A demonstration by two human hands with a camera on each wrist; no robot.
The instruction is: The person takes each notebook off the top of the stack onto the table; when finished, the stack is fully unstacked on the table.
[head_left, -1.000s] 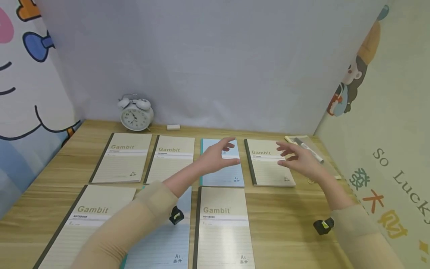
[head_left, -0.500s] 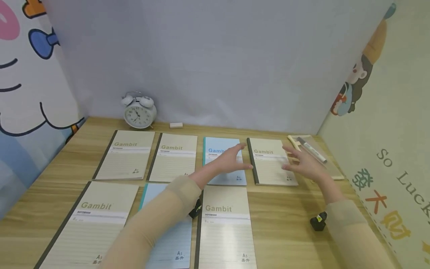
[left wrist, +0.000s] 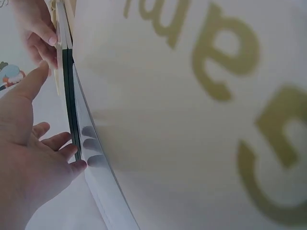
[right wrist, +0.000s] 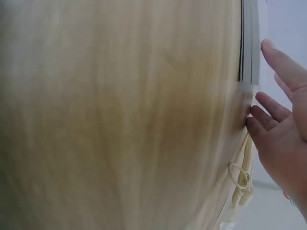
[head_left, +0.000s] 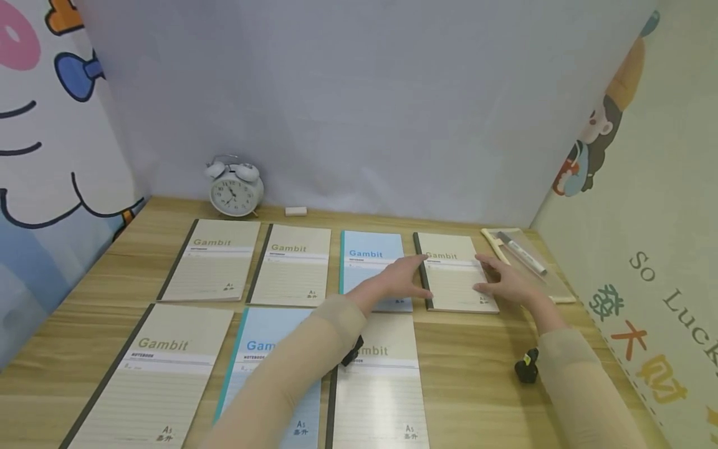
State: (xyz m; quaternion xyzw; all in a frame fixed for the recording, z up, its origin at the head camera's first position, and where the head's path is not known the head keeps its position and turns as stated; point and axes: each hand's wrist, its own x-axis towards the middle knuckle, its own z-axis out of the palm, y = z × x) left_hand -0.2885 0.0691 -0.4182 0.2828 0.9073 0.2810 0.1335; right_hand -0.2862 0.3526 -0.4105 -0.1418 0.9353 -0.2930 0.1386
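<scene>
In the head view a cream Gambit notebook [head_left: 453,284] with a dark spine lies flat at the right end of the back row. My left hand [head_left: 399,280], fingers spread, reaches over a blue notebook [head_left: 367,246] to that dark spine. On the opposite side my right hand [head_left: 507,284] has its fingertips at the notebook's right edge. The left wrist view has the left hand [left wrist: 33,163] with its fingertips right at the spine. From the right wrist, the right hand [right wrist: 283,120] shows extended fingers beside the notebook edge, holding nothing.
Two more cream notebooks [head_left: 210,265] fill out the back row. Another row, with a blue notebook [head_left: 263,368] in its middle, lies nearer. Behind stand a white alarm clock [head_left: 235,193] and a small white block [head_left: 295,211]. A marker [head_left: 521,252] lies on a clear pouch [head_left: 552,287].
My left hand has moved right, from over the blue notebook to the cream notebook's spine. The right hand has lowered slightly to its right edge. The notebooks keep their places.
</scene>
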